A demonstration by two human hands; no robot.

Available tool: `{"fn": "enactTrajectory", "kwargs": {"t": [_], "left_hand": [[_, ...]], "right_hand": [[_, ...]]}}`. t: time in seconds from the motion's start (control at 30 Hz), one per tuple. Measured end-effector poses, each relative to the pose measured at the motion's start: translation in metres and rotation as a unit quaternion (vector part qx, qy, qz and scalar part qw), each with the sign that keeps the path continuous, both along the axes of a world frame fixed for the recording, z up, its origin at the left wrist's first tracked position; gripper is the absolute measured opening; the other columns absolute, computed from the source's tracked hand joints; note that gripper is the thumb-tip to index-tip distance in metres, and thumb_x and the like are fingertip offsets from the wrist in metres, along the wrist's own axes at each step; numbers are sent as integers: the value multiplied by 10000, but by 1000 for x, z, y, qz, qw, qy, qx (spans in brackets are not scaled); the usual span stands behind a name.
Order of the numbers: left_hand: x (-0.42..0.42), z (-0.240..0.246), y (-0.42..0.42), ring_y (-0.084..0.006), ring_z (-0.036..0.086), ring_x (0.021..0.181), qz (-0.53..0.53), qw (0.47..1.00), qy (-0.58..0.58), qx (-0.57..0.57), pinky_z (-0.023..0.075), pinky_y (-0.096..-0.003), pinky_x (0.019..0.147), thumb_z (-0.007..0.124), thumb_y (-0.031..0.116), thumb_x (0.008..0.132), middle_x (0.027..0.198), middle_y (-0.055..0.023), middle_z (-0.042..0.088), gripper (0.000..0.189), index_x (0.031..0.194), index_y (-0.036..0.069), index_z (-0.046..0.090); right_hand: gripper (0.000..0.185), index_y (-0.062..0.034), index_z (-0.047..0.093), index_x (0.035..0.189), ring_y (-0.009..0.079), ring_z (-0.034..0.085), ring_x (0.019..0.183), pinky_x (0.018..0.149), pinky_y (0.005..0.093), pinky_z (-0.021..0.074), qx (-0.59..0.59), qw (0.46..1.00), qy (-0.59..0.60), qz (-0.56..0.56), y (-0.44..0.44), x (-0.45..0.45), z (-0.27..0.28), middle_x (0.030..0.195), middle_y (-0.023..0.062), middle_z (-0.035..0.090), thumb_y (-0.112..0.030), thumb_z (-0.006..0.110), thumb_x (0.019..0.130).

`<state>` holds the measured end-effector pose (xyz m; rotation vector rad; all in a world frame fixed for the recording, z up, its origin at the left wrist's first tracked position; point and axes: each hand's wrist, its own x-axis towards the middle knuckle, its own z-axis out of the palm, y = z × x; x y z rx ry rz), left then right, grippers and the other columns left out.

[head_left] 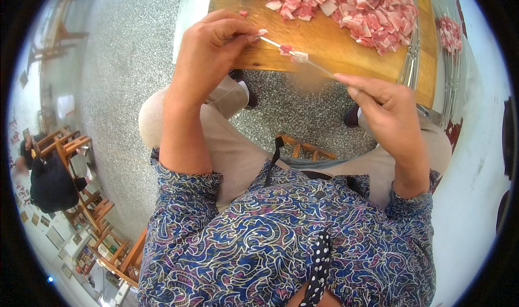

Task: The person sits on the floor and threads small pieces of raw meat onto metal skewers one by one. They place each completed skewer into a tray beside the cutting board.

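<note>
Between my hands runs a thin metal skewer [320, 67] with small pieces of raw meat [286, 50] threaded near its middle. My right hand [385, 108] grips the skewer's right end between thumb and fingers. At the other end, my left hand [215, 51] pinches a small pale piece of meat [262, 32] at the tip. Beyond them, a large heap of cut raw meat [365, 15] lies on a wooden board [324, 59]. A bundle of bare metal skewers [412, 59] rests along the board's right side.
Several skewers loaded with meat [450, 35] lie right of the board. A small scrap of meat [243, 13] sits near its left edge. Below the board are my knees and a wooden stool part [308, 147]. Far left, a person in dark clothing [54, 183] is near wooden furniture.
</note>
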<state>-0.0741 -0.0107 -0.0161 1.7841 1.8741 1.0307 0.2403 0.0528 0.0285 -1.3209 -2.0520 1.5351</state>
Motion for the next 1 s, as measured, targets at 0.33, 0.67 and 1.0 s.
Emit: {"fn": "enactTrajectory", "kwargs": {"t": [0.33,0.67,1.0], "left_hand": [[3,1,1,-194,755,1036,15,1000,-7,-21,583,-321,949,831,38,932,1044,-80,800,109,1033,6,855],[14,-6,27,-246,770,996,51,995,3,84,609,-343,870,798,18,937,1107,-107,760,277,1211,63,807],[32,-9,38,-257,751,1020,10,996,78,33,597,-365,920,831,48,936,1120,-105,750,207,1140,45,800]], "right_hand": [[261,-80,822,1263,226,574,594,615,370,493,105,989,108,6,-5,-40,-58,821,235,718,-82,723,1022],[279,-93,813,1324,84,499,636,600,289,450,94,994,21,-57,6,-11,-6,797,74,739,-92,696,1071],[278,-72,810,1336,7,458,697,606,231,392,75,992,37,-91,16,16,-9,834,-63,667,-90,693,1084]]}}
